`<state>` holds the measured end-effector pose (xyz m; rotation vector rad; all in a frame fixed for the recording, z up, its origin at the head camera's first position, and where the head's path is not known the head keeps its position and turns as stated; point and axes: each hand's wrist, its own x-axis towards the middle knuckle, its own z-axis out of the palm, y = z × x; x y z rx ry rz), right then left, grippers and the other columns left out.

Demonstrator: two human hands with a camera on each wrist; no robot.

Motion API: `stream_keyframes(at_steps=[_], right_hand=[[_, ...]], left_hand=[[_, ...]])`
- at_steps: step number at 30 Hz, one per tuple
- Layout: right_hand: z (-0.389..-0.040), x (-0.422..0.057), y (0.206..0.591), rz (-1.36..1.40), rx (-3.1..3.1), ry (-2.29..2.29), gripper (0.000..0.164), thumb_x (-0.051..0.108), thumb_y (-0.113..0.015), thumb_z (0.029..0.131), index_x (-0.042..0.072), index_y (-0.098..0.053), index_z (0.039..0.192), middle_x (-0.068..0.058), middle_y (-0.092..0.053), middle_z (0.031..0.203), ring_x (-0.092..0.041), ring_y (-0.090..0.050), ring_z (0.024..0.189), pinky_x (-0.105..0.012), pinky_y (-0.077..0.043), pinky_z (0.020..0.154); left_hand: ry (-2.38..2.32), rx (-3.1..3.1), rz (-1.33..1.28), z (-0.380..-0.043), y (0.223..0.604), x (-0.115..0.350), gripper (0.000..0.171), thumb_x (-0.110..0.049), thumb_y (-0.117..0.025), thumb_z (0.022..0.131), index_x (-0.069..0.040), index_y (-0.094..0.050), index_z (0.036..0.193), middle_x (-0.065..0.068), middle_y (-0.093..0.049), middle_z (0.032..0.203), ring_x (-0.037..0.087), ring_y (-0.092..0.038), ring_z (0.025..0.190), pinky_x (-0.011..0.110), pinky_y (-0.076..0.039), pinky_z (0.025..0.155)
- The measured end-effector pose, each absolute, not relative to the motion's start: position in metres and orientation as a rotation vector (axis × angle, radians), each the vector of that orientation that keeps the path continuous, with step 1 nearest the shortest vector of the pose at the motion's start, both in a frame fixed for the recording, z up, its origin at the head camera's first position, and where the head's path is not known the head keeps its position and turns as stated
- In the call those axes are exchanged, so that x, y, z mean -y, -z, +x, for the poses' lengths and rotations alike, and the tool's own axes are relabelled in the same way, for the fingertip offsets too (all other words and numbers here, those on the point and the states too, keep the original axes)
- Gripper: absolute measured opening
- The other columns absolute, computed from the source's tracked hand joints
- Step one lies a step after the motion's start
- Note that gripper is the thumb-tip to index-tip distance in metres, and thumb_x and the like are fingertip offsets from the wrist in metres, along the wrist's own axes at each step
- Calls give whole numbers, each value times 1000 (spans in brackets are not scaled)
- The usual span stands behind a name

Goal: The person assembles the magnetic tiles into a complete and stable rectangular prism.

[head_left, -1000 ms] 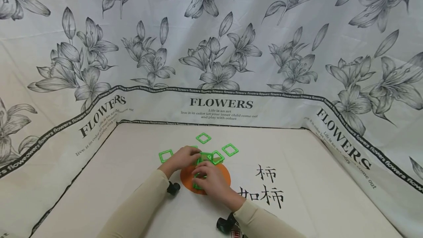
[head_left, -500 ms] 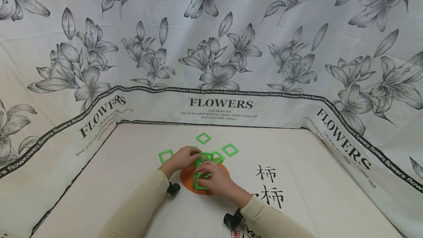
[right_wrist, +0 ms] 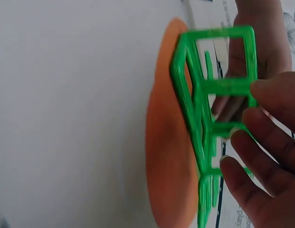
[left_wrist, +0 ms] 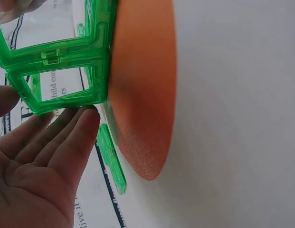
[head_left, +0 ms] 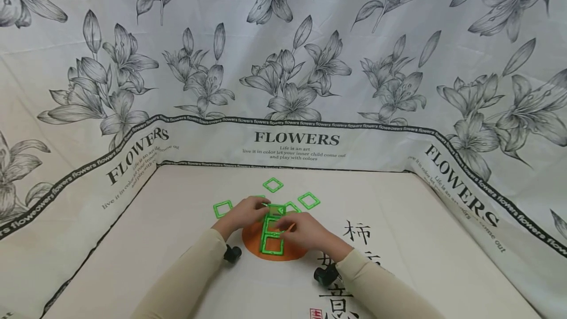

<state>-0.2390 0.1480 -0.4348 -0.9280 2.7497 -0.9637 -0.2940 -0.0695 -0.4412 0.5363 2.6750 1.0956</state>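
Note:
A green magnetic-tile structure (head_left: 272, 251) of joined square frames stands over an orange disc (head_left: 251, 242) printed on the cloth. My left hand (head_left: 244, 214) steadies its far left end; in the left wrist view the thumb sits at one edge of a tile (left_wrist: 61, 102) and the long fingers lie against its side. From the right, my right hand (head_left: 306, 231) reaches over the middle of the structure. The right wrist view has its thumb and forefinger pinching the edge of an upright frame (right_wrist: 228, 85), the other fingertips close beside it.
Loose green square tiles lie beyond the hands: one tile (head_left: 272, 185) at the back, another tile (head_left: 308, 201) to the right, and a third tile (head_left: 223, 208) to the left. Black brush characters (head_left: 357, 233) mark the white cloth. A flowered curtain (head_left: 297, 144) surrounds the table.
My right hand has shifted right and away from me along the structure, uncovering its near frame. My left hand and the loose tiles have stayed put.

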Motion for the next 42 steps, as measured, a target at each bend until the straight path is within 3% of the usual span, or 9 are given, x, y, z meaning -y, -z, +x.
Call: stream_keyframes(at_steps=[8, 15, 29, 42], right_hand=[[-250, -161, 425, -906, -2836, 811, 19, 8, -61, 89, 10, -71, 104, 0, -70, 101, -18, -63, 97, -37, -53, 82], [-257, -162, 429, -970, -2938, 576, 17, 7, -63, 87, 10, -71, 101, 0, -70, 98, -18, -63, 93, -36, -54, 82], [-277, -155, 444, -810, -3022, 353, 25, 5, -61, 89, 12, -73, 110, -2, -71, 109, -21, -62, 102, -38, -52, 93], [-286, -156, 443, -792, -3083, 179, 21, 5, -65, 87, 16, -78, 99, 0, -73, 98, -19, -66, 94, -33, -55, 83]], left_hand=[[-1129, -2649, 487, -290, 443, 69, 39, -31, -49, 98, -12, -57, 132, 10, -63, 128, 25, -59, 119, 47, -47, 102], [-1152, -2622, 431, -284, 443, 68, 41, -33, -49, 98, -13, -56, 133, 10, -62, 128, 25, -58, 120, 48, -46, 102], [-1172, -2604, 356, -287, 449, 67, 42, -37, -48, 99, -17, -55, 135, 10, -60, 132, 26, -55, 122, 50, -44, 104], [-1178, -2619, 340, -287, 443, 62, 44, -37, -47, 99, -15, -54, 136, 10, -57, 136, 27, -52, 126, 50, -42, 107]])
